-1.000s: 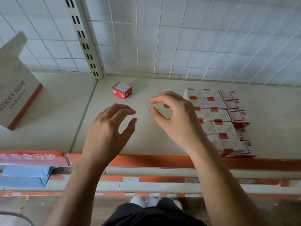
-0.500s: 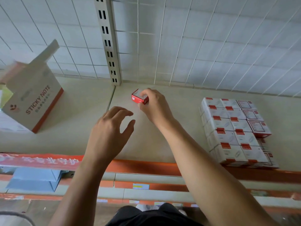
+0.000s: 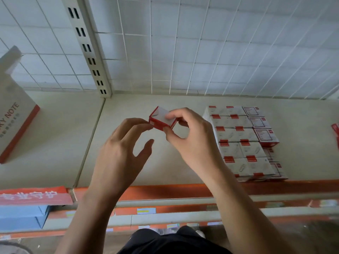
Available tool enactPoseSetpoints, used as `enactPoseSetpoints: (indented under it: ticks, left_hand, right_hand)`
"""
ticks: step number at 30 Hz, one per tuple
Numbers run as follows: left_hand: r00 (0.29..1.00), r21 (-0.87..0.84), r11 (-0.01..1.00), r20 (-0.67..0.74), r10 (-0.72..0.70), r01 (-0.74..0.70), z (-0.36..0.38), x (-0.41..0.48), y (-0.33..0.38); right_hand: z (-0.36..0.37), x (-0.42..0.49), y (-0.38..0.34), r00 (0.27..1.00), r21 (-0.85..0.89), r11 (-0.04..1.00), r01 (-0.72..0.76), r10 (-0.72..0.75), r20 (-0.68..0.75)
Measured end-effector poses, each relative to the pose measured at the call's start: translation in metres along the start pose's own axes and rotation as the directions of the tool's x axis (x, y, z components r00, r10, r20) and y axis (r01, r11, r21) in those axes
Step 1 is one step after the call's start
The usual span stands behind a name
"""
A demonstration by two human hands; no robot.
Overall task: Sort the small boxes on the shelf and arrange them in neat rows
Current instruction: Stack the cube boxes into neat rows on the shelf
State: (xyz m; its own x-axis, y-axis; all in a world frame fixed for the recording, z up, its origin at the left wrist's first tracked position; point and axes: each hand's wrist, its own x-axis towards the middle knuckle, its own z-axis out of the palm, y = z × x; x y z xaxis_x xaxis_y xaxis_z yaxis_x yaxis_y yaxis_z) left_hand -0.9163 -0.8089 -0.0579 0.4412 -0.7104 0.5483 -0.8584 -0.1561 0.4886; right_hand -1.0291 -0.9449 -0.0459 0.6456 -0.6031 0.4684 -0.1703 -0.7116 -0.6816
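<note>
Your right hand is pinching the small red-and-white box between thumb and fingertips, holding it tilted over the beige shelf, just left of the rows of matching boxes. Your left hand is spreading loosely, fingertips touching the box's end. A white wire grid and slotted upright are backing the shelf. The carton at left is showing "KY NOTE". Half a second ago the box was lying farther back, your left hand apart from it.
</note>
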Motion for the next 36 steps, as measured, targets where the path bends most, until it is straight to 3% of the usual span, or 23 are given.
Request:
enactPoseSetpoints:
  ticks: [5,13,21,25,28,31,33,36]
  left_hand:
    - [0.991,-0.091,0.987,0.014,0.131,-0.129,0.020,0.014,0.037]
    - [0.954,-0.194,0.947,0.106,0.280,-0.256,0.068,0.037,0.079]
    - [0.938,-0.264,0.933,0.178,0.296,-0.244,0.087,0.043,0.103]
    - [0.946,-0.232,0.948,0.191,0.262,-0.216,0.093,0.043,0.107]
    - [0.953,-0.261,0.947,0.185,0.240,-0.188,0.096,0.044,0.109]
    - [0.958,-0.282,0.943,0.172,0.228,-0.174,0.096,0.045,0.109]
    - [0.960,-0.277,0.945,0.169,0.224,-0.172,0.097,0.046,0.110]
    - [0.961,-0.272,0.946,0.160,0.227,-0.178,0.098,0.045,0.111]
  right_hand:
    - [-0.055,-0.017,0.015,0.998,-0.029,0.999,0.015,-0.017,-0.059]
    - [-0.109,-0.043,0.049,0.997,-0.030,0.997,-0.069,0.067,-0.039]
    - [-0.141,-0.043,0.061,0.970,0.197,0.956,-0.218,0.235,-0.068]
    - [-0.148,-0.042,0.065,0.954,0.229,0.933,-0.278,0.296,-0.047]
    - [-0.153,-0.044,0.070,0.967,0.228,0.940,-0.253,0.251,0.038]
    - [-0.155,-0.046,0.077,0.987,0.073,0.990,-0.118,0.109,0.121]
    - [-0.155,-0.046,0.080,0.992,0.015,0.999,-0.035,0.033,0.121]
    - [-0.155,-0.045,0.082,0.997,0.072,0.997,-0.007,0.001,0.083]
